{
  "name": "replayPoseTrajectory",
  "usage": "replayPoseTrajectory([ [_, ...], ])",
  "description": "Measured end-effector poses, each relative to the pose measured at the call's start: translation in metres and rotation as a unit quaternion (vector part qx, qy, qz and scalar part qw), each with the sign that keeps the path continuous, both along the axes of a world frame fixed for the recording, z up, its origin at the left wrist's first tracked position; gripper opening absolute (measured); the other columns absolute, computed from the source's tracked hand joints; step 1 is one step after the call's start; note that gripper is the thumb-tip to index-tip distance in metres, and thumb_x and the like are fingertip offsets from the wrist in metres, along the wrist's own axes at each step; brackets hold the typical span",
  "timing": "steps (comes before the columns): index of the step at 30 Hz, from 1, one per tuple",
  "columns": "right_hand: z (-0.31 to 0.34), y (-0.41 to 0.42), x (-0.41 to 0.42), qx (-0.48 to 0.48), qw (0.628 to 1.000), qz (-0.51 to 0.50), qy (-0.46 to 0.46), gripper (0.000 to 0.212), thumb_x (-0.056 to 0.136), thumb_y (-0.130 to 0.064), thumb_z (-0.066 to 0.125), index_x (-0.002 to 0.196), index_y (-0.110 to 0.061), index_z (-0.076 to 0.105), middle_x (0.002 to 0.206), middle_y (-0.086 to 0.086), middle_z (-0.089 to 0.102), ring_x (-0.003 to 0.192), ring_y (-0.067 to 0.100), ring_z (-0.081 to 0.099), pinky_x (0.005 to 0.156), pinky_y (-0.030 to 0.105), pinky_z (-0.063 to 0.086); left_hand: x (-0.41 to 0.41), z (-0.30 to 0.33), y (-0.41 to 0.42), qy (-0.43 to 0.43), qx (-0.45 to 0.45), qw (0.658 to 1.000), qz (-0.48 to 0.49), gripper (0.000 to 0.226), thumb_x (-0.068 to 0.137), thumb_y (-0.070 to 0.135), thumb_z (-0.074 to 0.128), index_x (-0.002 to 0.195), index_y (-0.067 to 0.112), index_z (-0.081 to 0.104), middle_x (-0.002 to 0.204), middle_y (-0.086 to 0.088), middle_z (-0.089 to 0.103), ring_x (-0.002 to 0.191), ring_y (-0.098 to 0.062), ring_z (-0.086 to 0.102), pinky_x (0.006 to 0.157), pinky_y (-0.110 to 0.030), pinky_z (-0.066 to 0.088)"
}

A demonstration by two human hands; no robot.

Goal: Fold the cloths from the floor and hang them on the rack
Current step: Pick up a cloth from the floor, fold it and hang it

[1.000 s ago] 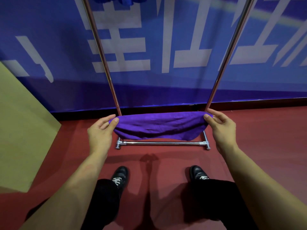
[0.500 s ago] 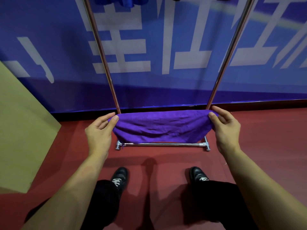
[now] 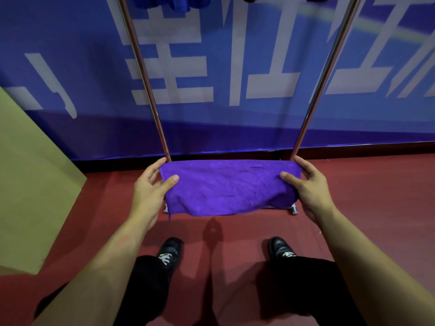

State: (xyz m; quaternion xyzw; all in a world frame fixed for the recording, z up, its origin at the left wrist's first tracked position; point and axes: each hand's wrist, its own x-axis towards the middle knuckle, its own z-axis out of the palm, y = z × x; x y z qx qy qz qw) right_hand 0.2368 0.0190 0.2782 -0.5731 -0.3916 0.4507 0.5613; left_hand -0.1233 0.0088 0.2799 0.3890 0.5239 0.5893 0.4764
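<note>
While stretched taut, purple cloth [image 3: 229, 187] between pinching left hand [image 3: 150, 191], right hand [image 3: 308, 187].

Rack [image 3: 146, 76] top cut off by frame edge. Cloth [image 3: 228, 187] hides most of base bar. Hanging blue fabric [image 3: 171, 2] cropped. Fingers behind cloth unseen.

Both hands, left hand [image 3: 150, 184] and right hand [image 3: 308, 187], pinch purple cloth [image 3: 229, 188] taut.

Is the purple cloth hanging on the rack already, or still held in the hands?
Held. The left hand and right hand pinch the purple cloth at its ends, stretched flat.
</note>
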Motion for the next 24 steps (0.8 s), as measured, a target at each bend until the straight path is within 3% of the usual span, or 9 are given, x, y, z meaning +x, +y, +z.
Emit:
replayPoseTrajectory([
  [3, 0.003, -0.002, -0.003, -0.020, 0.999, 0.033, -0.018, 0.077, 0.077, 0.008, 0.079, 0.145, -0.013, 0.050, 0.110, -0.013, 0.069, 0.090, -0.001, 0.071, 0.083, 0.023, 0.059, 0.001, -0.002, -0.001, -0.010, -0.009, 0.999, -0.037, 0.071, 0.086, -0.012, 0.068, 0.144, 0.025, 0.049, 0.133, 0.006, 0.065, 0.115, -0.015, 0.068, 0.086, -0.031, 0.060],
  [6, 0.003, -0.003, -0.005, -0.030, 0.998, 0.049, -0.013, 0.082, 0.078, 0.011, 0.077, 0.149, -0.014, 0.044, 0.110, -0.017, 0.064, 0.087, -0.007, 0.070, 0.076, 0.020, 0.060, 0.001, -0.003, -0.003, -0.002, -0.021, 0.998, -0.060, 0.077, 0.088, -0.013, 0.065, 0.149, 0.027, 0.042, 0.137, 0.013, 0.060, 0.114, -0.012, 0.067, 0.072, -0.026, 0.060],
  [9, 0.001, -0.002, -0.002, -0.028, 0.998, 0.046, -0.040, 0.083, 0.078, 0.010, 0.078, 0.149, -0.016, 0.044, 0.121, -0.011, 0.064, 0.095, -0.007, 0.068, 0.088, 0.024, 0.058, 0.002, -0.003, -0.005, 0.009, -0.023, 0.998, -0.064, 0.079, 0.089, -0.012, 0.063, 0.152, 0.029, 0.038, 0.145, 0.013, 0.053, 0.111, -0.010, 0.068, 0.063, -0.026, 0.060],
  [13, -0.002, 0.000, 0.003, -0.022, 0.999, 0.033, -0.036, 0.085, 0.077, 0.010, 0.078, 0.150, -0.017, 0.043, 0.130, 0.005, 0.065, 0.104, 0.012, 0.070, 0.092, 0.036, 0.058, -0.002, -0.003, -0.004, 0.012, -0.002, 0.999, -0.042, 0.080, 0.088, -0.014, 0.063, 0.151, 0.028, 0.039, 0.146, 0.008, 0.051, 0.113, -0.019, 0.068, 0.068, -0.026, 0.060],
  [18, -0.007, 0.002, 0.002, -0.019, 0.999, 0.027, -0.033, 0.085, 0.077, 0.009, 0.079, 0.149, -0.018, 0.043, 0.126, 0.001, 0.065, 0.114, 0.024, 0.068, 0.094, 0.042, 0.058, -0.005, -0.006, -0.003, 0.015, 0.004, 0.999, -0.035, 0.079, 0.087, -0.012, 0.066, 0.150, 0.029, 0.041, 0.145, 0.004, 0.054, 0.113, -0.024, 0.069, 0.069, -0.030, 0.060],
  [24, -0.013, 0.005, 0.009, -0.009, 0.990, -0.010, -0.143, 0.079, 0.074, -0.007, 0.087, 0.142, -0.021, 0.049, 0.125, 0.004, 0.068, 0.115, 0.017, 0.066, 0.102, 0.046, 0.052, -0.006, -0.004, 0.000, 0.049, 0.010, 0.999, 0.005, 0.073, 0.086, -0.012, 0.068, 0.147, 0.020, 0.046, 0.136, 0.002, 0.059, 0.084, -0.002, 0.071, 0.072, -0.017, 0.056],
])
